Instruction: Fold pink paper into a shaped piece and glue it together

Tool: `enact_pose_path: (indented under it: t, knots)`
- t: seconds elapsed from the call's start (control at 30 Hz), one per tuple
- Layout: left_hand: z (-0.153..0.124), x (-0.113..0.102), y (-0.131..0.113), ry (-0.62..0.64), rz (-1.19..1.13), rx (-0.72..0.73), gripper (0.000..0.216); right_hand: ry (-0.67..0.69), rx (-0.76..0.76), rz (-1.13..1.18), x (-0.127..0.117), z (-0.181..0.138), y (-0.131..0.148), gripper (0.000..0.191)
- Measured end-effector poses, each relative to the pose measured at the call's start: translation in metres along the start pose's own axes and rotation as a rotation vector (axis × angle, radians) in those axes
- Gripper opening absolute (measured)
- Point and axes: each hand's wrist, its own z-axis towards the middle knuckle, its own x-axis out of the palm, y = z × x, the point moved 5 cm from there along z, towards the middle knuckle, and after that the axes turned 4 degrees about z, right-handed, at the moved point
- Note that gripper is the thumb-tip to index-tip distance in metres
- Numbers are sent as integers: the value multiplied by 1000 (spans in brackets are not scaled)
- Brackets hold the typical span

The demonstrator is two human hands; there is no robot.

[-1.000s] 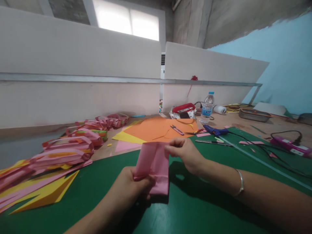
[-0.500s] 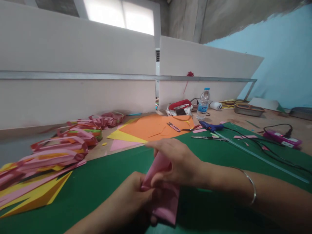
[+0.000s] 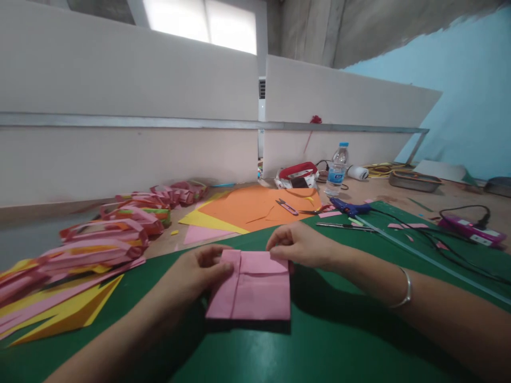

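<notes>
left hand (image 3: 195,271) pinching | right hand (image 3: 297,246) pinching | folded matte pink paper (image 3: 251,287), rectangular

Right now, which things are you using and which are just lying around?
Using: pink paper, held flat on the green mat by left hand and right hand.

Lying around: orange sheet, scissors, glue gun, bottle, paper loops.

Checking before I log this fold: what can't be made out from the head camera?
- Underside of the pink paper: hidden, lying flat on the green mat.
- Left hand fingertips: behind the paper's edge.
- Right hand grip: fingertips curled under, hidden.
- Water bottle label: too small.
- Left paper pile: blurred, cut off by the edge.
</notes>
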Motion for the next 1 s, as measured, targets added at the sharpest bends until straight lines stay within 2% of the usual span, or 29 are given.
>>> enact_pose_path:
  t: [0.07,0.13,0.27,0.37,0.5,0.63,0.73,0.87,1.0]
  knots:
    - [5,-9,2,-70,102,58,48,113,88,-32,8,0,-7,15]
    - [7,-12,5,-112,226,117,48,140,59,-128,13,1,-9,18]
    - [1,-6,2,-213,572,304,36,-9,-165,-513,15,2,-7,19]
    - [-7,5,-5,-164,800,435,21,-89,-297,-706,17,-2,-5,17]
    - [-12,17,-10,-17,1000,505,17,-67,-443,-702,24,-15,12,18]
    - [-14,23,-15,41,1113,522,18,110,-587,-776,43,-34,27,14]
    - [-21,25,-18,63,1146,534,17,200,-651,-945,59,-43,21,18]
    - [-40,26,-19,13,1168,576,25,112,-812,-1112,73,-53,10,21]
    - [-59,29,-17,-10,1112,665,20,65,-971,-1084,77,-63,13,24]
